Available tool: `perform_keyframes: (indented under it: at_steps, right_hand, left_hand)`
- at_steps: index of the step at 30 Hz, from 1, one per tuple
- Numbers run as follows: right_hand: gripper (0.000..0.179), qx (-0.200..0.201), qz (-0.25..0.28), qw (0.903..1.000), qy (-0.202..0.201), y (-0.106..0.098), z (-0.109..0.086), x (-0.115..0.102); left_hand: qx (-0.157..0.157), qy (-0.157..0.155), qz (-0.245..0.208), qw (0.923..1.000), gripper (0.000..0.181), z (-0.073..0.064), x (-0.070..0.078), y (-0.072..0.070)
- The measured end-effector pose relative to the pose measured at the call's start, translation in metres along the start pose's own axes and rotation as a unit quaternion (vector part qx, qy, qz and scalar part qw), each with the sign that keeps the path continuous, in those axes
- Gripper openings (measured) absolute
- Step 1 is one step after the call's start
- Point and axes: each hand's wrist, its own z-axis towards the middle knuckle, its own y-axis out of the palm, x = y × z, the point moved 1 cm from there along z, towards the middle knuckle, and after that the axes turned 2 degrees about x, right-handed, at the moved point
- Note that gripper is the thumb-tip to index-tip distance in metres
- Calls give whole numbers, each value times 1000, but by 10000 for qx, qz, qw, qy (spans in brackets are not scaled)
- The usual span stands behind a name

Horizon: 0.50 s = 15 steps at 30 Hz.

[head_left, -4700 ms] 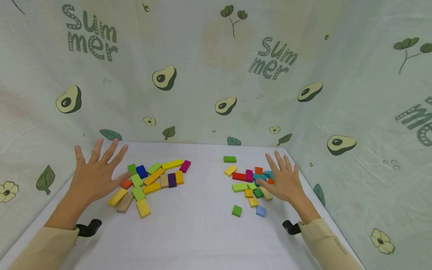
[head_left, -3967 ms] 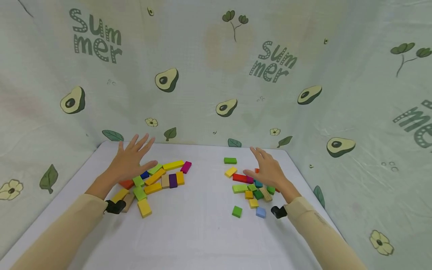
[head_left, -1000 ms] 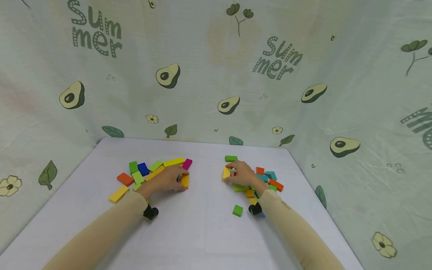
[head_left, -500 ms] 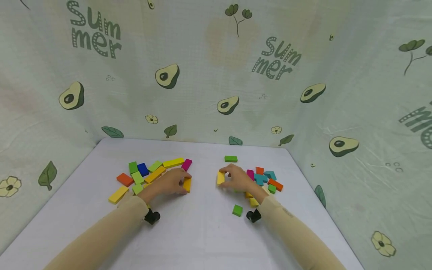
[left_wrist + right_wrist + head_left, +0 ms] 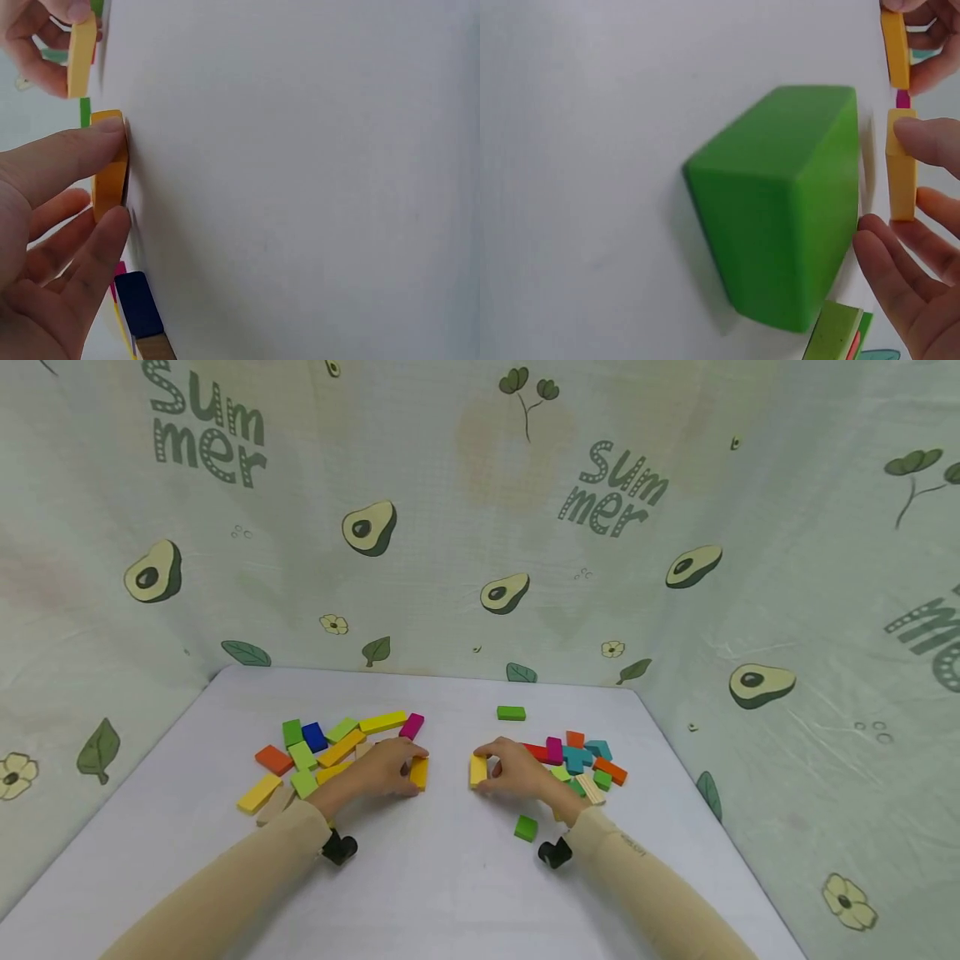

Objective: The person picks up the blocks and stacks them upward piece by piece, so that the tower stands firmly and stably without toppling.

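My left hand (image 5: 381, 768) pinches an orange-yellow block (image 5: 420, 773) between thumb and fingers, low over the white table (image 5: 450, 885). Facing it across a narrow gap, my right hand (image 5: 519, 772) grips a lighter yellow block (image 5: 477, 772) in the same way. Both blocks stand with their long sides pointing away from me. In the left wrist view the thumb presses one end of the orange-yellow block (image 5: 109, 176), fingers at the other end. The right wrist view shows the yellow block (image 5: 901, 172) between thumb and fingertips, with a green block (image 5: 780, 202) large in front.
Left of the left hand lies a loose group of blocks, including a red-orange one (image 5: 274, 760), a blue one (image 5: 315, 737) and a magenta one (image 5: 412, 726). Another cluster, with teal blocks (image 5: 576, 759), lies beyond the right hand. One green block (image 5: 512, 713) lies farther back.
Earlier both hands hovered with spread fingers over the blocks. They came down and took one block each. Since then the right hand has carried its block left, and the left hand's block has shifted slightly right.
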Motion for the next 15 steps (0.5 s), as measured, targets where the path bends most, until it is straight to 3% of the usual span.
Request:
perform_keyframes:
  at_steps: [9,15]
  right_hand:
    - [57,-67,63,9999,-76,5,-6,-12]
    - [56,-93,49,9998,-161,12,-6,-17]
  left_hand:
    - [20,-96,-701,9975,58,1,3,6]
    - [-23,-208,-847,9962,56,0,9,8]
